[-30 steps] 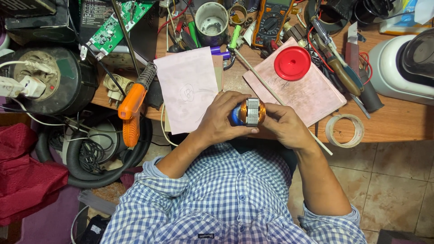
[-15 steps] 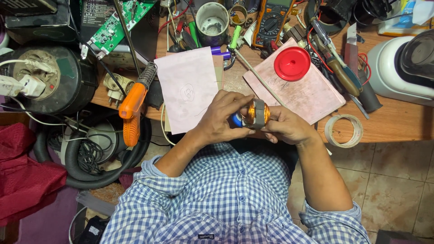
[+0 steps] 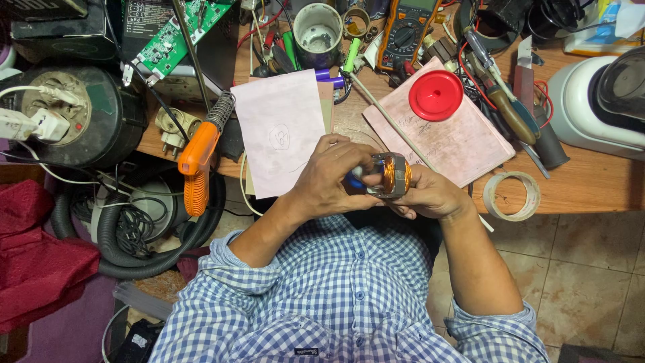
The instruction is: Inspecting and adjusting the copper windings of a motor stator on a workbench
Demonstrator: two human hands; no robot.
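Both hands are gripping the copper coil [image 3: 388,176] at frame centre: left hand [image 3: 330,180] clenching its near side, right hand [image 3: 430,195] cradling it, just below the pink paper [image 3: 279,134].

A small motor coil [image 3: 388,176] sits just below the centre of the frame, held up off the wooden surface [image 3: 591,181] at its near edge. It is a stubby metal ring, grey steel on the outside, wound with bright copper-orange wire that shows on its side. It is tilted so one open end faces left. A blue part shows at its left end, partly hidden. Fingers [image 3: 336,144] close around it from both sides.
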